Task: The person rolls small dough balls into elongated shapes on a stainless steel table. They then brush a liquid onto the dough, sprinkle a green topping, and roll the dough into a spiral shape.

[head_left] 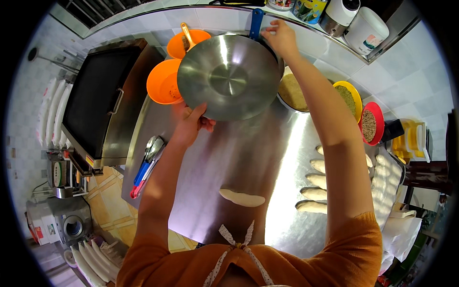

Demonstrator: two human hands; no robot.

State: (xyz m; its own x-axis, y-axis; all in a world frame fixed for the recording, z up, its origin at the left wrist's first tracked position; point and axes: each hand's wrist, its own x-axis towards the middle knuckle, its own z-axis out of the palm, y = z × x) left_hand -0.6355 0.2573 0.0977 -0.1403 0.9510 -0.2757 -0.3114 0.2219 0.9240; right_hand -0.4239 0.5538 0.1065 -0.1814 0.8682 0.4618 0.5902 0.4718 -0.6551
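A wide, shallow steel bowl (228,79) is tilted over the far part of the metal worktable. My left hand (190,125) grips its near-left rim, thumb on top. At the far side, my right hand (281,39) is just beyond the bowl's edge, fingers loosely bent and apart, with nothing visible in them. Close to those fingers, a blue handle (256,23) stands up behind the bowl; the rest of that tool is hidden. A pale oblong piece of dough (242,197) lies on the table in front of me.
Two orange bowls (164,82) stand left of the steel bowl. Spoons with coloured handles (147,165) lie at the table's left. Rightward are a pot of brown filling (292,91), a yellow bowl (348,99), a red bowl (372,123) and several dough pieces (313,193). A griddle (103,95) stands left.
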